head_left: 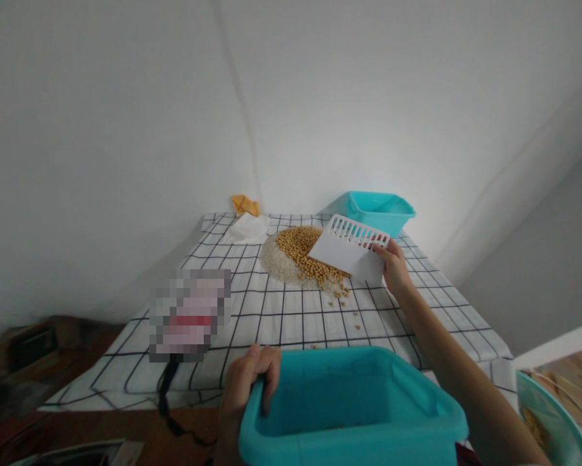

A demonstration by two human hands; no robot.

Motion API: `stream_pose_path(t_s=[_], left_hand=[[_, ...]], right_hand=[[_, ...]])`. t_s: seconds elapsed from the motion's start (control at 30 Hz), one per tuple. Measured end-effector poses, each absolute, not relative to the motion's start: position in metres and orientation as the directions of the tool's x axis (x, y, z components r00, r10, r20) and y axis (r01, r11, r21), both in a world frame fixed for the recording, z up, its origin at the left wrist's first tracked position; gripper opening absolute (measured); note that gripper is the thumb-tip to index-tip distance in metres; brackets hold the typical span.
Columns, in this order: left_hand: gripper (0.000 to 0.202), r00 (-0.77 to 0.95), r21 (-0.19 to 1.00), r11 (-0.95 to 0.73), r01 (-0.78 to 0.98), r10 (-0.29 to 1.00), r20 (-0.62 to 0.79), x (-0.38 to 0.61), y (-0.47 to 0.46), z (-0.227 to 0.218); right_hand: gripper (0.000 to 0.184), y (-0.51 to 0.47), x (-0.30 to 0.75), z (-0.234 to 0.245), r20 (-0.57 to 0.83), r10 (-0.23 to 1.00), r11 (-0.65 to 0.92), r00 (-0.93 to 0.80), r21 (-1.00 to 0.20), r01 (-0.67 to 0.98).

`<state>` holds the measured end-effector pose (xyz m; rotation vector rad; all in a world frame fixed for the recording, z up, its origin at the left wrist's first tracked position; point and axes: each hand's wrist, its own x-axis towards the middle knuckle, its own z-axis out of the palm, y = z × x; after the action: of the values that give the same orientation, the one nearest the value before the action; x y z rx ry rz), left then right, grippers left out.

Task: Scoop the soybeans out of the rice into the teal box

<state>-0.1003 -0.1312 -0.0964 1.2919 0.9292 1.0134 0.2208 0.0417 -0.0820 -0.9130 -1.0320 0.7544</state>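
Observation:
My left hand (252, 382) grips the left rim of a turquoise plastic basin (353, 437) at the table's front edge, fingers curled over inside. With my right hand (391, 264) I hold a white slotted plastic scoop (346, 255) by its right side. The scoop's flat lower edge is tilted down against a pile of soybeans (303, 246). White rice (278, 262) spreads beside and under the beans, on the left of the pile. A few beans lie scattered toward me. Most of the near basin's floor is hidden by its front wall.
A second turquoise basin (382, 210) stands at the back right against the wall. At the back left lie a white crumpled cloth or bag (249, 228) and a yellow cloth (246, 205). A blurred-out item with a black strap (169, 388) rests at left. A round tub (553, 414) is below right.

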Motion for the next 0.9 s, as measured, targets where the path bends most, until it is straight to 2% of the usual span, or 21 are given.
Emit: stream_pose_path(t_s=[0.07,0.17,0.3,0.47,0.8,0.9], left_hand=[[0.068,0.303,0.991,0.03,-0.127,0.953,0.01,-0.1,-0.132,-0.096],[0.068,0.184,0.992,0.021,-0.128,0.983,0.003,-0.097,-0.134,-0.095],[0.067,0.3,0.99,0.049,-0.129,0.954,-0.008,-0.096,-0.136,-0.094],[0.064,0.144,0.989,0.043,-0.142,0.989,-0.023,-0.09,-0.141,-0.091],[0.066,0.135,0.992,0.011,-0.125,0.991,0.006,-0.087,-0.141,-0.087],[0.065,0.136,0.986,0.048,-0.158,0.99,-0.026,-0.086,-0.142,-0.084]], right_hand=[[0.023,0.042,0.221,-0.082,0.371,0.856,0.434,0.361,-0.894,-0.109],[0.025,0.042,0.221,-0.083,0.362,0.855,0.431,0.371,-0.895,-0.12],[0.028,0.043,0.221,-0.085,0.381,0.861,0.437,0.336,-0.893,-0.109],[0.028,0.043,0.22,-0.085,0.387,0.867,0.431,0.313,-0.898,-0.084],[0.026,0.043,0.22,-0.082,0.382,0.868,0.428,0.318,-0.9,-0.084],[0.025,0.042,0.22,-0.082,0.388,0.865,0.433,0.317,-0.898,-0.084]])
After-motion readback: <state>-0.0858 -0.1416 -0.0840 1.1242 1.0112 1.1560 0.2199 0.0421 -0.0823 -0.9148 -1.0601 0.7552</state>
